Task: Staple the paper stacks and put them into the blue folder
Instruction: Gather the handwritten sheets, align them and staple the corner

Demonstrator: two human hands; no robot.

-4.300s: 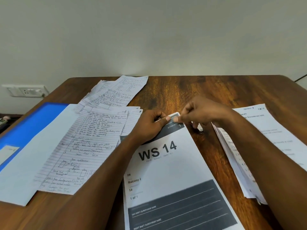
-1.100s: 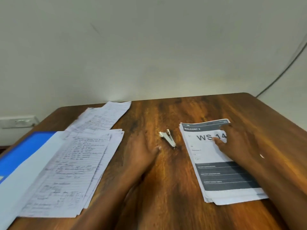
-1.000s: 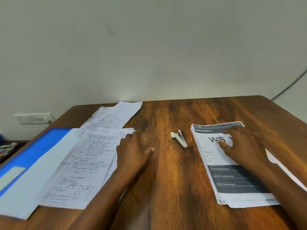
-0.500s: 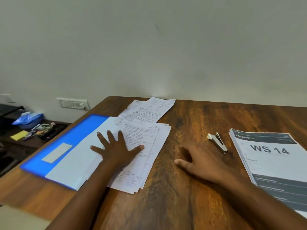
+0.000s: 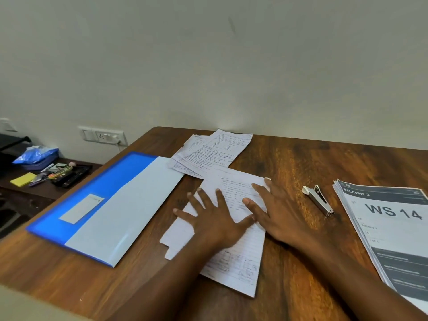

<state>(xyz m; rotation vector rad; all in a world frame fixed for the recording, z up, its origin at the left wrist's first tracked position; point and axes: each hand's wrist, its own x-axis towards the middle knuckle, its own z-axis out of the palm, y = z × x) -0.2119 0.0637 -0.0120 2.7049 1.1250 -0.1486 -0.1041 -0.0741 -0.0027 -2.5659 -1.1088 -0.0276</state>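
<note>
Head view, left to right. Low side shelf (image 5: 46, 191) off the counter's left edge: blue plastic bag (image 5: 34, 154), yellow sticky pad (image 5: 23, 179), pens and small dark items, too small to name. Wall socket (image 5: 103, 136) above it. Blue folder (image 5: 92, 195) lies flat on the wooden counter (image 5: 289, 158) at far left, a pale sheet (image 5: 129, 212) on its right half, a white label on the blue part; can't tell if any stapled stack is inside. Handwritten stack (image 5: 234, 258) just right of the folder, a second handwritten stack (image 5: 215, 154) behind it, overlapping its far edge. Left hand (image 5: 213, 221) flat on the near stack, fingers spread. Right hand (image 5: 275, 216) flat beside it, fingers straight on the stack's right edge, thumbs close. Neither grips anything. Stapler (image 5: 318, 202) lies alone, right of the hands. Printed "WS 14" stack (image 5: 389, 228) at far right.
</note>
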